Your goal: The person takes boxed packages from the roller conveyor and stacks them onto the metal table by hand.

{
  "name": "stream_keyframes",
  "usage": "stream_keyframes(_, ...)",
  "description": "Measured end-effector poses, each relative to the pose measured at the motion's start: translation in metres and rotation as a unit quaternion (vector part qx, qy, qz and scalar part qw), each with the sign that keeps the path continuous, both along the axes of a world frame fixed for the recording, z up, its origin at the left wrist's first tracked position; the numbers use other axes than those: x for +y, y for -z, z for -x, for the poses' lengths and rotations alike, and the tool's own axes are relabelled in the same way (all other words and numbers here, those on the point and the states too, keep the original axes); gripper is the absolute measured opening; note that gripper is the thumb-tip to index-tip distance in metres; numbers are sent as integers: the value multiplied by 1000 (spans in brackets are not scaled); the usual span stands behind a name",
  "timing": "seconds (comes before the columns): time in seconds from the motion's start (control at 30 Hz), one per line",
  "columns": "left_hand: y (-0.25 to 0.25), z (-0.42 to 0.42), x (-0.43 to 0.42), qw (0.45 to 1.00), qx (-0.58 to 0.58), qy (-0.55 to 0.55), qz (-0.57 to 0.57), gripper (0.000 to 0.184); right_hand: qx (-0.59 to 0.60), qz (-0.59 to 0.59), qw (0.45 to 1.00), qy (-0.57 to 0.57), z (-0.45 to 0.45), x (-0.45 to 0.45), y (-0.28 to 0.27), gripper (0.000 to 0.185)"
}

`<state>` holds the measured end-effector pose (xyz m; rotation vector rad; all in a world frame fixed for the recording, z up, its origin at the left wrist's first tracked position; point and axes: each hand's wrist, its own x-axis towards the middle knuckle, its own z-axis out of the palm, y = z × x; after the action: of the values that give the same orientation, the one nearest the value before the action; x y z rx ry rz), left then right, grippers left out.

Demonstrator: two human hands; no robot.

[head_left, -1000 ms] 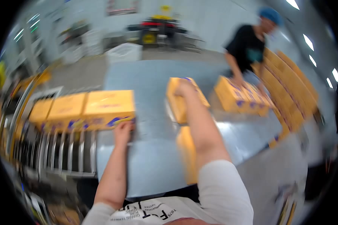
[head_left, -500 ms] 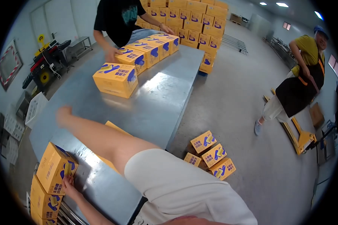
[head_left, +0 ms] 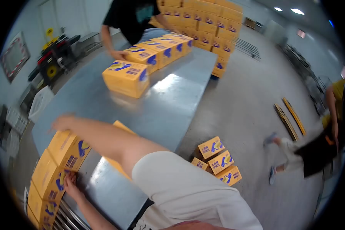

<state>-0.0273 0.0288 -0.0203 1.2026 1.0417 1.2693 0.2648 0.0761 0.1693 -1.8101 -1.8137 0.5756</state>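
Yellow boxes with blue print (head_left: 51, 173) form a curved row at the lower left, partly on rollers and partly on the metal table (head_left: 115, 197). The fingers of my left hand (head_left: 71, 184) rest against the printed side of a box in this row, loosely spread. Across the far end of the row reaches my right hand (head_left: 64, 122), its fingers stretched out and blurred, touching the end box (head_left: 69, 151). Another yellow box (head_left: 120, 166) lies mostly hidden under my right forearm.
Across the table, a person in a dark shirt (head_left: 132, 17) touches a row of yellow boxes (head_left: 143, 57). Several boxes (head_left: 220, 161) sit on the floor at the table's right. Stacked boxes (head_left: 207, 23) stand behind. At the right edge is another person (head_left: 320, 153) near yellow forks (head_left: 289, 119).
The view has turned right since the first frame. My right hand has left the box it touched there and reached the row's far end. The row extends farther along the table; the person at right has moved.
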Motion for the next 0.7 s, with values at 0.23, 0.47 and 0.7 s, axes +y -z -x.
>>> stream_keyframes(0.23,-23,-13,-26,1000,11,-18,-17,25,-264,20,947,-182,27,-28,-4,132)
stream_keyframes(0.47,-17,-20,-25,998,35,-47,-9,24,-322,-60,945,-10,39,-20,-1,122)
stream_keyframes(0.7,-33,-26,-36,992,98,-79,-22,21,-311,-136,934,107,31,-2,15,74)
